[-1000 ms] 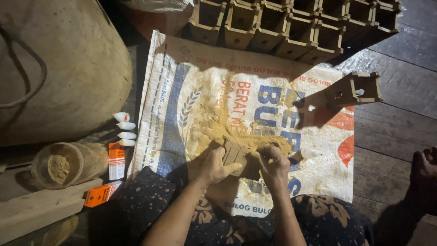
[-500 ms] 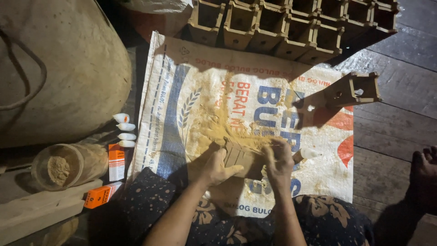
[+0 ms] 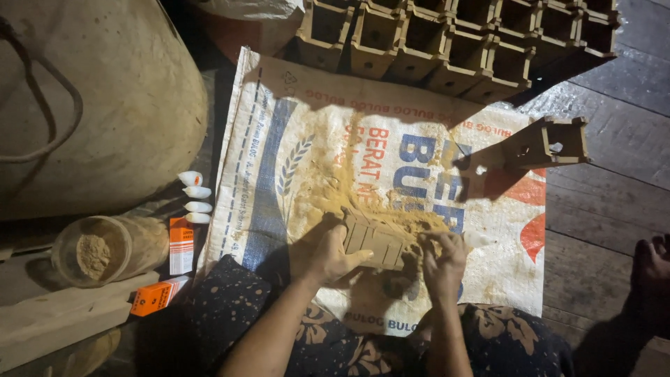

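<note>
A small slatted wooden box (image 3: 375, 242) lies on a white printed sack (image 3: 307, 126) spread on the floor, amid a heap of yellow-brown sawdust (image 3: 349, 188). My left hand (image 3: 328, 255) grips the box's left side. My right hand (image 3: 443, 262) is closed on the box's right end, dusted with sawdust; a small white tube tip (image 3: 480, 240) shows beside its fingers. Whether the right hand holds that tube I cannot tell.
Rows of several finished wooden boxes (image 3: 447, 42) line the sack's far edge, one more (image 3: 548, 143) stands at the right. A big sack (image 3: 84, 105) sits left, with a sawdust jar (image 3: 105, 250), white tubes (image 3: 192, 195) and orange cartons (image 3: 155, 299). Another person's foot (image 3: 652, 269) is far right.
Both hands have shifted slightly apart along the box, the right hand moving right and down. The box has turned a little under them. Nothing else has moved.
</note>
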